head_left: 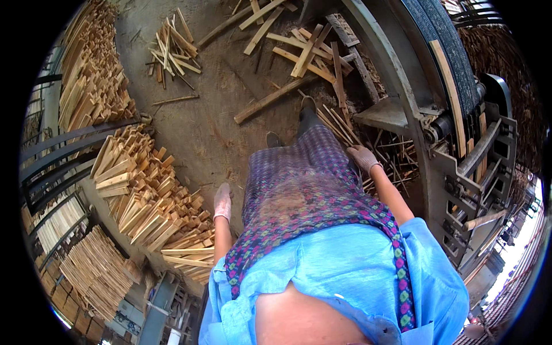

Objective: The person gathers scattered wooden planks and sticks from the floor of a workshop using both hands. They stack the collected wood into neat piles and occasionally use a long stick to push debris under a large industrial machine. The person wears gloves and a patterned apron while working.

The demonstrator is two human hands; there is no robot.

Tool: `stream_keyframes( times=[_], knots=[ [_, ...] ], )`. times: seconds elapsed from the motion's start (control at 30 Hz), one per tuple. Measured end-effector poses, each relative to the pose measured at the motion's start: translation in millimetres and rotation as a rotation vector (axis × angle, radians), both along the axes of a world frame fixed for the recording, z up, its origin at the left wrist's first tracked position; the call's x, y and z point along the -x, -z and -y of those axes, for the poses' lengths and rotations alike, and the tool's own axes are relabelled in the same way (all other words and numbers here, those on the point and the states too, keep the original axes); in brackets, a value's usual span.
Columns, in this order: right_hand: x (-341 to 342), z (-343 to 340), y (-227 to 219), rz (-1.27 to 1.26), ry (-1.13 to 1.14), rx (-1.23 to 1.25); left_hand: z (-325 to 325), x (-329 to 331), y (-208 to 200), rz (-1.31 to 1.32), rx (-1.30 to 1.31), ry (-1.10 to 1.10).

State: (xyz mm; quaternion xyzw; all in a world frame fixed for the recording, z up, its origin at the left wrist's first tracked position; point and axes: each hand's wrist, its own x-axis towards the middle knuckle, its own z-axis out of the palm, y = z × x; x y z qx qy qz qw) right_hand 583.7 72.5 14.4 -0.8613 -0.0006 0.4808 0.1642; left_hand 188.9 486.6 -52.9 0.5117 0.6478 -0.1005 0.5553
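My left hand (pixel 222 202) hangs at my left side in a pale work glove, its fingers stretched downward and holding nothing that I can see. The nearest things to it are short sawn wood pieces (pixel 167 201) heaped on the left. On the other side, my right hand (pixel 362 158), also gloved, hangs beside my patterned apron (pixel 305 184). Its fingers look loosely extended, with no object visible in them. Close to that hand, thin wood strips (pixel 334 123) lie on the ground beside the machine frame (pixel 411 98).
A belt machine (pixel 443 63) with a wooden slat (pixel 449 98) on it stands at the right. Ahead, crossed offcuts (pixel 310 52) and a long batten (pixel 270 103) lie on the dusty floor (pixel 195 135). Tall wood stacks (pixel 92 75) and dark metal rails (pixel 75 144) line the left.
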Motion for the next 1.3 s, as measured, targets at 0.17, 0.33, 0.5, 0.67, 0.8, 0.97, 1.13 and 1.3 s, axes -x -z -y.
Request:
stream_keyframes(
  times=[0.17,0.33,0.5,0.67,0.8,0.97,1.13,1.3],
  knots=[
    [-56,-17,38,-0.070,-0.116,-0.004,54,2,-64,-0.200,0.006,0.290],
    [-123,-60,60,-0.070,-0.140,-0.035,99,-27,-92,-0.407,0.211,0.068],
    [-176,-76,114,-0.029,-0.005,0.091,108,-95,-80,-0.298,0.019,0.053],
    [-230,-99,190,-0.055,0.000,0.122,91,-195,-4,-0.164,0.142,0.052],
    [-271,-117,285,-0.016,0.024,0.212,69,-328,79,-0.068,0.119,0.412],
    [-343,-53,438,0.163,0.111,0.339,55,-467,268,0.062,0.083,0.749],
    [-358,-40,506,0.082,0.301,0.243,36,-578,381,0.176,-0.132,0.929],
    [-345,-25,491,0.447,-0.145,0.186,46,-603,436,0.142,-0.261,0.873]
  ],
)
